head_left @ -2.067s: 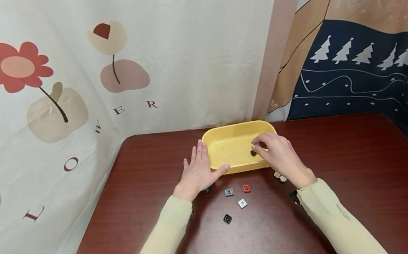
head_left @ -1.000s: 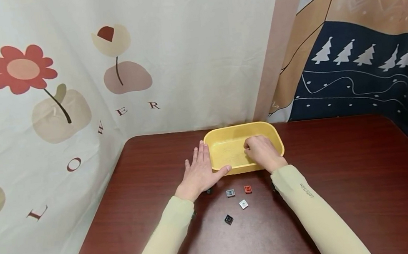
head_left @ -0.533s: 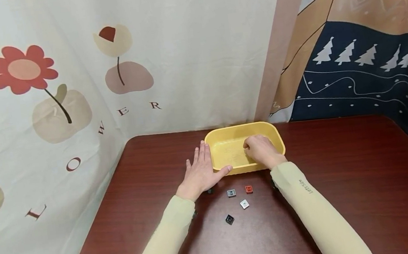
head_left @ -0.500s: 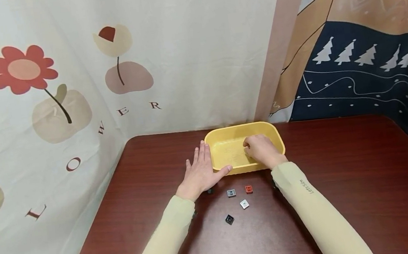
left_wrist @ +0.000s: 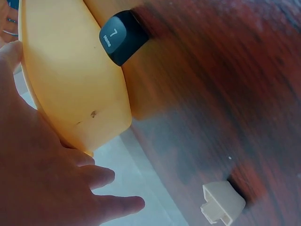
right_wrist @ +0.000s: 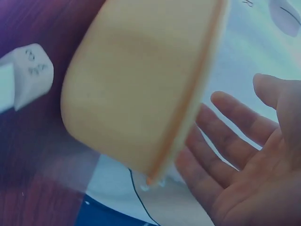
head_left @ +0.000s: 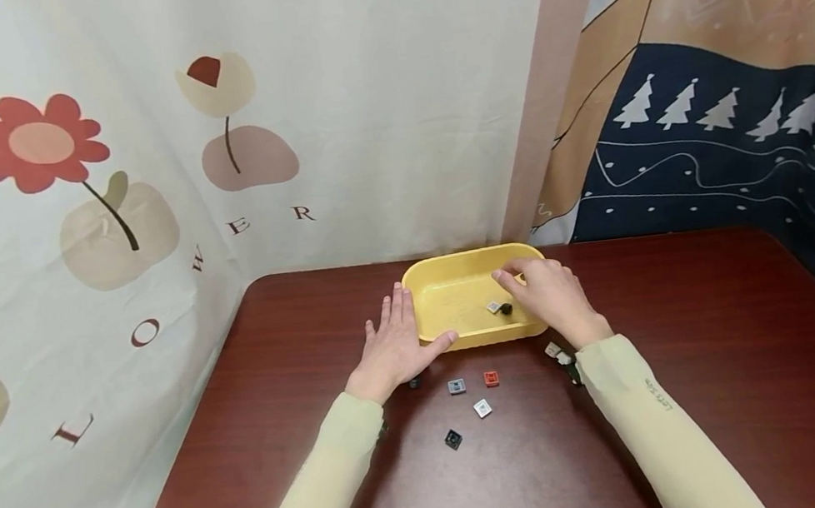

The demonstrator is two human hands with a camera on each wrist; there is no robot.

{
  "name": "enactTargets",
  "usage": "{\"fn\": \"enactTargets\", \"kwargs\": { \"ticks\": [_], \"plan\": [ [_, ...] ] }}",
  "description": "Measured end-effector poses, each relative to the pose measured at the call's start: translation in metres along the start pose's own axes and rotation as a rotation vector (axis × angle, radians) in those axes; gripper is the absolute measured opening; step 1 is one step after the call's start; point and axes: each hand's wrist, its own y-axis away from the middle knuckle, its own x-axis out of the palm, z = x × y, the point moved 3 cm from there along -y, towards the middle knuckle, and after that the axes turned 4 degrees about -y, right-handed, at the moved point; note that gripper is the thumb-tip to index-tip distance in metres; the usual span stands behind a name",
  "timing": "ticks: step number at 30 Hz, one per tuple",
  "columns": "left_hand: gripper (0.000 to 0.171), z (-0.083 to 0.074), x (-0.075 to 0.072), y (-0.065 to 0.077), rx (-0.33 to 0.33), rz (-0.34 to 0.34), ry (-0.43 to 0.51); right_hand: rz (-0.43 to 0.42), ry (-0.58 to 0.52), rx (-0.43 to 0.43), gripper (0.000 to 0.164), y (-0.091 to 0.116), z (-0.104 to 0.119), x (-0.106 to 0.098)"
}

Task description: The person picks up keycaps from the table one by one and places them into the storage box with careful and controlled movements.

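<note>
My left hand (head_left: 393, 345) lies with straight fingers along the left end of a yellow plastic tray (head_left: 455, 339), its thumb at the front rim. Over the tray's right end is my right hand (head_left: 550, 295). Its fingers look relaxed and spread from the thumb in the right wrist view, with nothing held there. Below it on the tray floor lie a white keycap (head_left: 493, 307) and a black keycap (head_left: 507, 309). In the left wrist view, a black keycap marked 7 Home (left_wrist: 123, 37) sits beside the tray wall. The right wrist view has a white keycap marked 3 (right_wrist: 34, 70).
On the table in front of the tray lie a grey-blue keycap (head_left: 456, 387), a red keycap (head_left: 491, 379), a white keycap (head_left: 482, 408) and a black keycap (head_left: 454, 439). More light keycaps (head_left: 559, 354) lie near the right wrist. A printed curtain (head_left: 377, 123) hangs behind the table.
My right hand has let go of the keycaps, raised and drawn back toward the right. White and black keycaps now show on the tray floor. The left hand stays in place.
</note>
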Motion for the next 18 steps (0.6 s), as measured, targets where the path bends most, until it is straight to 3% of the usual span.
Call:
{"fn": "enactTargets", "kwargs": {
  "ticks": [11,18],
  "plan": [
    [0.120,-0.001,0.000,0.001,0.016,-0.016,-0.009,-0.039,0.022,-0.029,0.054,0.039,-0.014,-0.018],
    [0.120,-0.001,-0.002,0.002,0.015,-0.019,-0.004,-0.069,0.103,-0.072,0.058,0.061,-0.023,-0.019]
  ]
}}
